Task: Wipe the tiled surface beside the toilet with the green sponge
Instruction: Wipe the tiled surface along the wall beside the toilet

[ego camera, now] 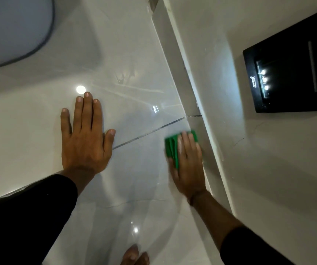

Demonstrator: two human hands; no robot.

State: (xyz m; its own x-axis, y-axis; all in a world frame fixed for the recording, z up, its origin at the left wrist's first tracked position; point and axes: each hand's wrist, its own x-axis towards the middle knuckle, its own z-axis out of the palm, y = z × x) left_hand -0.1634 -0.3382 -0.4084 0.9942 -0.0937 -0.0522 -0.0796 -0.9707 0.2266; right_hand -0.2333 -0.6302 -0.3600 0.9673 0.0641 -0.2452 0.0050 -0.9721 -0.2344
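Green sponge [173,148] lay at right of centre, pinned flat under the right hand [189,165] against the glossy tiled surface [134,111], beside the wall edge. The left hand [86,138] rested open, fingers spread, holding nothing. Firm, overlapping strokes along that edge and across the grout line [150,131] would probably clean best.

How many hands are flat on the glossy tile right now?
2. The bare left hand is spread on the white tiled surface; the right hand presses the green sponge by the wall edge.

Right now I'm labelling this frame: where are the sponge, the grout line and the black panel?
sponge [171,148]: head view, its exposed green left part.
grout line [146,133]: head view, mid-length.
black panel [295,73]: head view, its dark face.
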